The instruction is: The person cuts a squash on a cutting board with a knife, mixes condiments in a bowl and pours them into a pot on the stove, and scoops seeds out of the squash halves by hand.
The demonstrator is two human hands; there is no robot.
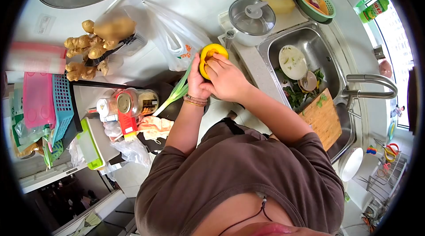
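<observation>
My left hand [195, 81] is closed around the near left side of a yellow bell pepper [205, 54], its fingers partly hidden. Over the pepper, my right hand [228, 78] has its fingers bent into the hollow, gripping it. The pepper's inside is mostly covered by those fingers. Right behind it hangs a white plastic bag [170, 32] on a wall hook. A green onion [175, 90] slants up behind my left wrist; whether the hand touches it, I cannot tell.
On the right, a steel sink [274, 45] holds a plate [292, 62], leafy scraps and a wooden cutting board [325, 120]. A lidded pot [251, 16] stands on the counter. Leftward are ginger [82, 47], jars [128, 102] and a blue basket [63, 103].
</observation>
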